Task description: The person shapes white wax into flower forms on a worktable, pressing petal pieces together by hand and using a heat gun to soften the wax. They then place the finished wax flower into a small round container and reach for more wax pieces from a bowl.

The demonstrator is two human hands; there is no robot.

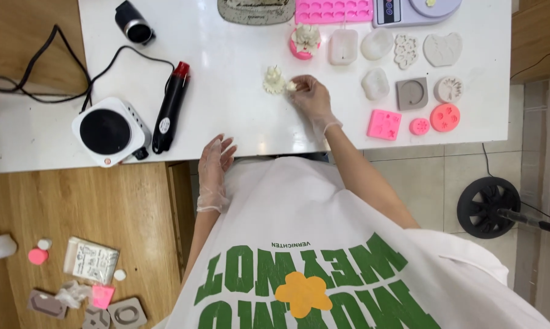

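Note:
My right hand [311,99], in a thin clear glove, reaches onto the white table [238,116] and pinches a small cream wax piece [291,86] right beside a cream flower-shaped wax figure [274,80]. My left hand [214,164], also gloved, rests at the table's near edge with fingers spread and holds nothing. A pink cup topped with a cream flower [304,41] stands just beyond the figure.
Several pink, white and grey silicone moulds [409,91] lie at the right, a pink tray mould [334,10] and a scale [415,10] at the back. A black heat gun [170,106] and small hot plate [109,130] sit left. More moulds lie on the wooden floor [74,286].

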